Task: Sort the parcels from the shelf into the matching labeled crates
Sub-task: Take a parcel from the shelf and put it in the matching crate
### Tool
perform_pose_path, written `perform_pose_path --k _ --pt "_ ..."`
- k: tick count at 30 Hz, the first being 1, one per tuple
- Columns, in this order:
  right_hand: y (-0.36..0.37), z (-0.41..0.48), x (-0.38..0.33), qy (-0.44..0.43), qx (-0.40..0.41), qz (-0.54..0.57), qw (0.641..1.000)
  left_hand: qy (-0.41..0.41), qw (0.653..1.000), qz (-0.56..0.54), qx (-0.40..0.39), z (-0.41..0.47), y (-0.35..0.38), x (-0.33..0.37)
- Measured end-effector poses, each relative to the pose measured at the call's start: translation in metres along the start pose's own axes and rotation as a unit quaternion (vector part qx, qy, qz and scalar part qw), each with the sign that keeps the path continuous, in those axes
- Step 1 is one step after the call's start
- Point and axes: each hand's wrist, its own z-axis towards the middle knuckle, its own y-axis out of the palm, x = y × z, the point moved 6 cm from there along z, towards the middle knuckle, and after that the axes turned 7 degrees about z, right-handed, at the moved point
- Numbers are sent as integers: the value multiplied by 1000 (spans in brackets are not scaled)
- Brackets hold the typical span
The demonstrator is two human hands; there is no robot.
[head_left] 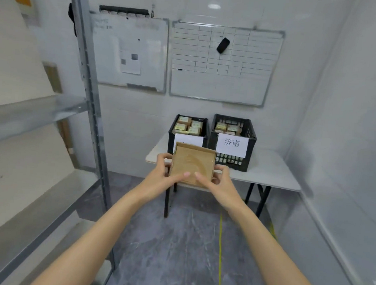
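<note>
Both arms extended: left hand (163,167) and right hand (219,180) grip a parcel (192,165) by its sides, before two crates (232,141) on a white table (270,173); shelf (34,112) at left.

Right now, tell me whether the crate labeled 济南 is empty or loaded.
Loaded: the crate labeled 济南 shows several labeled parcels packed inside, close to its rim.
</note>
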Motion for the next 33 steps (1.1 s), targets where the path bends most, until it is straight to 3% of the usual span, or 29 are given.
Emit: perform_pose_path --k 12,21,33 --pt "-76 136 25 -85 39 -84 992 29 996 75 -36 177 33 -25" --pt "-123 233 59 -74 38 -118 989 59 991 116 -11 280 74 -42" --pt "-214 399 76 -93 4 -118 989 39 992 114 37 449 125 -35"
